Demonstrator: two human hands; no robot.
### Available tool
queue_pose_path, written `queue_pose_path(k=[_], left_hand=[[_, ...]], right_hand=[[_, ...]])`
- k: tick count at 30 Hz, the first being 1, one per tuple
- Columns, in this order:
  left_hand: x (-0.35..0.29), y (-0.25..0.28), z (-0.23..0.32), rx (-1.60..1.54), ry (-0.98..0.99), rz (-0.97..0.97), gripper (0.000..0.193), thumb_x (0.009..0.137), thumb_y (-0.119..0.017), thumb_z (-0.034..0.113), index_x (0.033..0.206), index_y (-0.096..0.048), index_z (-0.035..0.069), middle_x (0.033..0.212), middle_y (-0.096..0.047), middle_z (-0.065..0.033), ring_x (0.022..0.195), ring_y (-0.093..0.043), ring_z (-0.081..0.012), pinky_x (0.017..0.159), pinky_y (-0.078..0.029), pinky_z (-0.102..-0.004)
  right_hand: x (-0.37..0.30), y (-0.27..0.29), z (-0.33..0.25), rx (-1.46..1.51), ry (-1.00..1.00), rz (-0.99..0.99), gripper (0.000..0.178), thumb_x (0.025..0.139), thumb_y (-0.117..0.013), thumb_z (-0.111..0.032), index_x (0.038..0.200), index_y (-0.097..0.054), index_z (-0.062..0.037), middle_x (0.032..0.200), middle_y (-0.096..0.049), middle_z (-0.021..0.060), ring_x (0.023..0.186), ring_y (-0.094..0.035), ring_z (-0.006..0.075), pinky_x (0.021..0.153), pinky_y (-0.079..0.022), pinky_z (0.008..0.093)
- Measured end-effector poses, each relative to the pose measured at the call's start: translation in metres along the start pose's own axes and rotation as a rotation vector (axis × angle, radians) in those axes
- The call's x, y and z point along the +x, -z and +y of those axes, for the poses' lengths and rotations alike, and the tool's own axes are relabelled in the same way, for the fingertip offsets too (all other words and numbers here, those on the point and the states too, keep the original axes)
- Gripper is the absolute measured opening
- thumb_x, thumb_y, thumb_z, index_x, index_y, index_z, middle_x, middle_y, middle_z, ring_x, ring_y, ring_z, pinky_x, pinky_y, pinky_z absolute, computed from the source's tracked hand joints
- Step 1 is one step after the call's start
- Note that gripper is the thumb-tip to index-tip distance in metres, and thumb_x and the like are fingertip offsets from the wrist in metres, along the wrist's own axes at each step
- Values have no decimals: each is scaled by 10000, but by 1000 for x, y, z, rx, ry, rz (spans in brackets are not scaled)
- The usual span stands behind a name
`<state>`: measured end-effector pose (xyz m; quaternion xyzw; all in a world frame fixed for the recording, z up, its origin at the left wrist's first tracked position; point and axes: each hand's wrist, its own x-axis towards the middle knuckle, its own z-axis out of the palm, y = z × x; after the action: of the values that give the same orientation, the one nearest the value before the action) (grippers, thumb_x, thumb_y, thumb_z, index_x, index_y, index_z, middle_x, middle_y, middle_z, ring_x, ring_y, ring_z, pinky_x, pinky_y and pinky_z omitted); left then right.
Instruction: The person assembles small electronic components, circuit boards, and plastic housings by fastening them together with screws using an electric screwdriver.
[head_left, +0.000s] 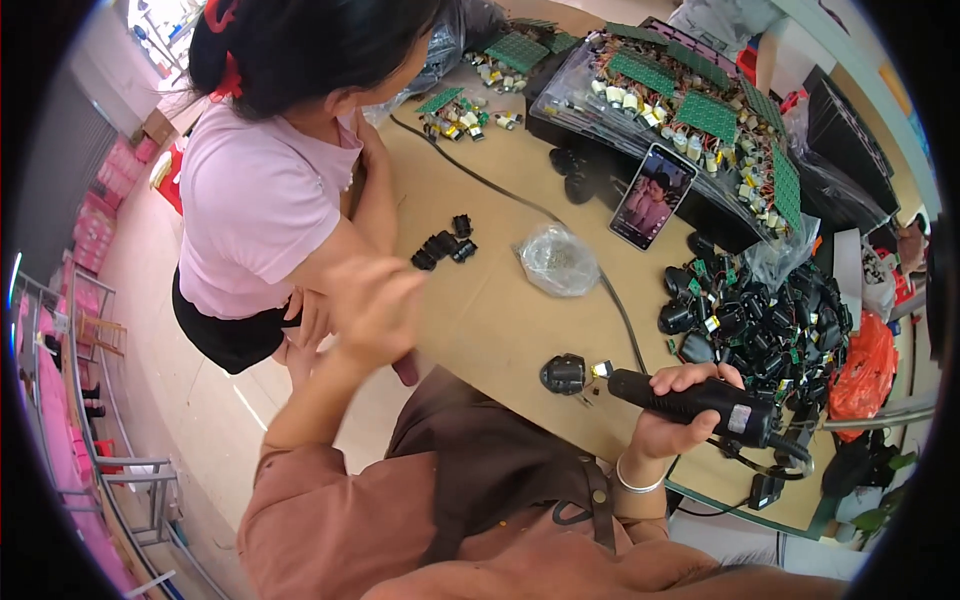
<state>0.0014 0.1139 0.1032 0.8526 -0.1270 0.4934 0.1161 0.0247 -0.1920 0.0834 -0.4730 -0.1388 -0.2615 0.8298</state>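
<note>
My right hand (690, 405), with a bracelet at the wrist, is wrapped round a black corded electric screwdriver (735, 408). The tool's front end points left, close to a small black plastic housing (564, 374) on the table. A small yellow-and-white part (601, 369) lies between the two. Raised over the table's left edge, my left hand (375, 312) is smeared by motion, so its fingers do not show clearly. It is nearest to the co-worker's arm, and no held thing can be made out. Several small black parts (445, 243) sit beyond it on the table.
A co-worker in a pink top (260, 180) stands at the left. A clear plastic bag (558, 260), a cable (500, 187) and a propped phone (655, 195) are on the table (480, 320). Black housings (760, 320) heap at right; green circuit boards (705, 118) fill a bin behind.
</note>
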Motion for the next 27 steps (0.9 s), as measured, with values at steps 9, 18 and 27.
queue_pose_path(k=[9, 18, 27], left_hand=[[-18, -101, -2, -314, 329, -433, 128, 721, -660, 82, 848, -644, 64, 925, -548, -53, 923, -500, -240, 805, -380, -360], [8, -185, 29, -261, 17, -745, 79, 681, -651, 128, 759, -655, 112, 873, -525, -33, 948, -484, -213, 749, -377, -370], [11, -188, 26, -503, 148, -606, 73, 715, -622, 99, 772, -582, 76, 858, -553, -56, 893, -537, -226, 744, -397, -371]], right_hand=[[6, -9, -13, -191, 255, 41, 658, 794, -573, -551, 1154, -402, -27, 737, -492, 105, 621, -510, 201, 601, -493, 329], [-8, -16, -14, -32, -6, -33, 531, 822, -577, -439, 1152, -391, -67, 808, -470, 75, 614, -486, 156, 564, -452, 284], [2, -3, -2, -10, -42, 39, 449, 847, -555, -359, 1149, -383, -75, 807, -462, 57, 598, -486, 147, 589, -429, 264]])
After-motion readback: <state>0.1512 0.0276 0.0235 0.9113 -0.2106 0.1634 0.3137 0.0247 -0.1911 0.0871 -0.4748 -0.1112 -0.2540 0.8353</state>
